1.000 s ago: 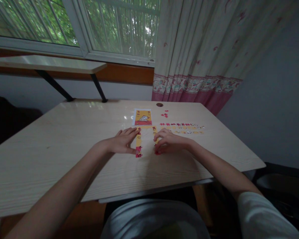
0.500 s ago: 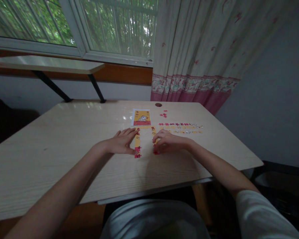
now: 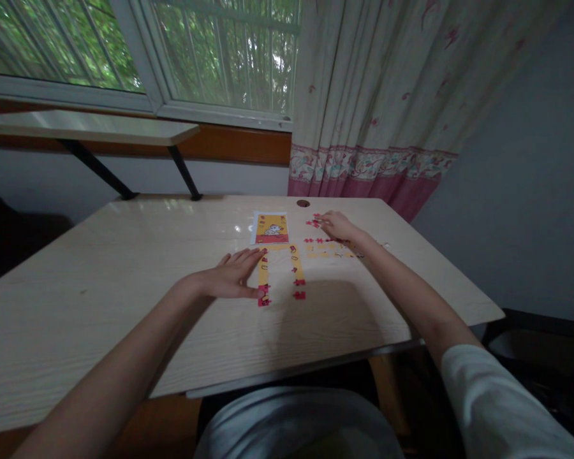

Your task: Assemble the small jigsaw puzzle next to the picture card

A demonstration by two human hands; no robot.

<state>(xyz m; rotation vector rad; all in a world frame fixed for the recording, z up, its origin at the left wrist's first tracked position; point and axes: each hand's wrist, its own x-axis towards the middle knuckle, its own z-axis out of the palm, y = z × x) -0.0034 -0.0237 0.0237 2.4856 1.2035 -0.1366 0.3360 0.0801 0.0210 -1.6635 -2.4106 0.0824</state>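
Note:
My left hand (image 3: 230, 275) lies on the table with its fingers stretched out and thumb apart. Its fingertips and thumb touch the left strip of a jigsaw puzzle (image 3: 263, 275), yellow above and red at the bottom. The puzzle forms a frame with a top row and two sides. On its right side, a red jigsaw piece (image 3: 299, 295) sits slightly apart below the others. Farther back, my right hand (image 3: 337, 225) reaches with extended fingers to a few loose red jigsaw pieces (image 3: 312, 223). Its fingertips are at these pieces; no lifted piece shows.
Behind the puzzle lies a picture card (image 3: 272, 228) with a white animal on yellow and red. Rows of loose pieces (image 3: 319, 241) in red, yellow and white lie under and beside my right forearm. A raised shelf (image 3: 124, 127) stands at the back left, near a window.
My right hand has left the puzzle's right side and moved back and right to the loose red pieces. The lower right red piece is now uncovered. My left hand stays put.

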